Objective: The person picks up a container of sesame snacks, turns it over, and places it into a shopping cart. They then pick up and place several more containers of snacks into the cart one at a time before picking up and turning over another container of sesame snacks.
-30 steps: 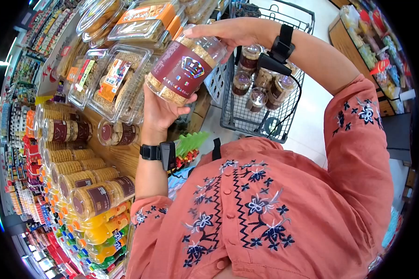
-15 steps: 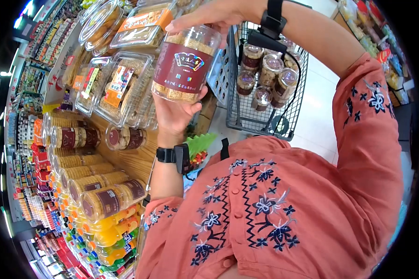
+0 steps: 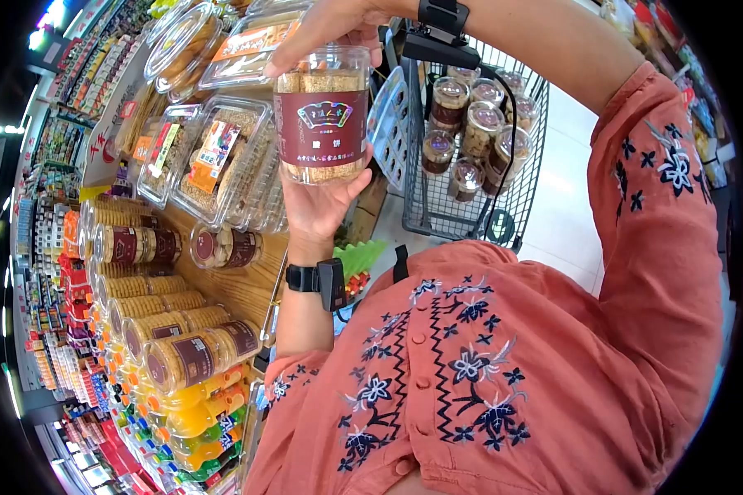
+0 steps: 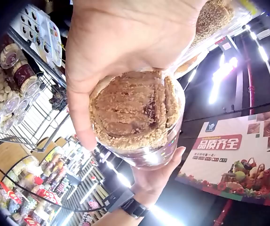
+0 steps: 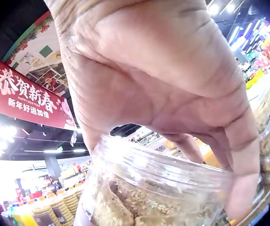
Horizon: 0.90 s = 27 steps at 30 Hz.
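Note:
A clear plastic jar of sesame biscuits (image 3: 320, 124) with a maroon label stands nearly upright between both hands in the head view. My left hand (image 3: 315, 210) holds it from below and behind, the thumb along its side. In the left wrist view, that hand (image 4: 125, 42) curls round the jar's base, where brown biscuits (image 4: 130, 113) show through. From above, my right hand (image 3: 334, 29) grips the top, thumb at one side and fingers at the other. The right wrist view shows this hand (image 5: 154, 70) arched over the ridged clear rim (image 5: 163, 162). The label faces the head camera.
A wire shopping cart (image 3: 417, 227) holding several similar jars stands beyond, to the right. Clear boxes of biscuits (image 3: 215, 161) crowd the wooden display table (image 3: 252, 285) on the left. Biscuit tubes (image 3: 198, 355) lie stacked nearer, above orange drink bottles (image 3: 194, 417).
The jar has gone from tilted to nearly upright and turned, so its label now faces the camera squarely. Both hands have kept their hold on it.

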Available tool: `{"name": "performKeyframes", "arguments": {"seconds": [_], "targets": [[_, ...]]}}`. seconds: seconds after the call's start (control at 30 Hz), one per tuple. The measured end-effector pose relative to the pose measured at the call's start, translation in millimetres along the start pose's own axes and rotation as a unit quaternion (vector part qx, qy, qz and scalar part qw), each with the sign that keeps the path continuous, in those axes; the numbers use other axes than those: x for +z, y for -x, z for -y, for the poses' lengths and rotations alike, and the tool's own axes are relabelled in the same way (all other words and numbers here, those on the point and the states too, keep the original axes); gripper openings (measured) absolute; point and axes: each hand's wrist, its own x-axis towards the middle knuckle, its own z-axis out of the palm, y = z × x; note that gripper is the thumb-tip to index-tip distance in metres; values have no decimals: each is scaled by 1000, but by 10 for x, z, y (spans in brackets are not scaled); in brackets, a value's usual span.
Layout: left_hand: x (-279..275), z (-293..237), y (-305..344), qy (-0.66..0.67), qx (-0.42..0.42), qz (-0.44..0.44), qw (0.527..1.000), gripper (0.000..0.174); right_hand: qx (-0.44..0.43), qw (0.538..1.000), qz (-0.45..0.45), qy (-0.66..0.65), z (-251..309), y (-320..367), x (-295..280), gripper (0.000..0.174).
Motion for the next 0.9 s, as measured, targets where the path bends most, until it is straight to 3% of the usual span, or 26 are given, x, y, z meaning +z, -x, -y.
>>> {"name": "performKeyframes", "arguments": {"seconds": [0.07, 0.17, 0.27, 0.43, 0.9], "targets": [[-59, -38, -5, 18, -8, 16, 1000, 78, 32, 997, 6, 65, 68, -86, -90, 87], [-41, -49, -17, 7, -7, 10, 1000, 80, 52, 991, -82, 97, -90, -314, -82, 93], [68, -31, 35, -16, 10, 2, 1000, 84, 85, 995, -52, 11, -49, -236, -43, 96], [177, 27, 83, -68, 52, -13, 996, 88, 39, 989, -86, 113, -13, -331, -5, 102], [95, -123, 115, 106, -22, 65, 992, 95, -74, 989, -130, -1, 223, 190, 302, 94]]}}
